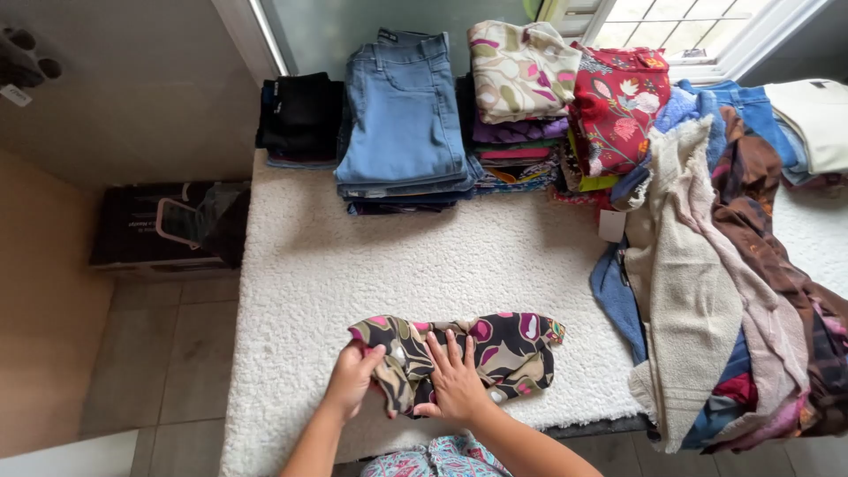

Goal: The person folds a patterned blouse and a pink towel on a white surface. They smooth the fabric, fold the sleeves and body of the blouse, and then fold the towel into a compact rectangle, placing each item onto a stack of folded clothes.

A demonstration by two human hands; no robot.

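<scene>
A person's left hand (353, 375) pinches the left edge of a dark patterned garment (477, 353), fingers closed on the fabric, while the right hand (455, 382) presses flat on it, fingers spread. The garment lies at the near edge of a white fleecy surface (415, 256), with folded clothing stacks (459, 106) behind and a loose clothing heap (724, 274) to the right.

- Soft daylight comes from the window (698, 26) at the top right; the panes are blown out to near white.
- The white cover (424, 256) is bright and evenly lit, its nubby texture sharp.
- Shadows are faint: a thin one under the jeans (402, 106), and a darker one beside the box (168, 225) on the floor.
- The left wall and floor are dimmer and warmer in tone.
- Focus holds across the view, with no motion blur on the hands (455, 384).
- Wide-angle bending shows at the edges, where the frame lines lean.
</scene>
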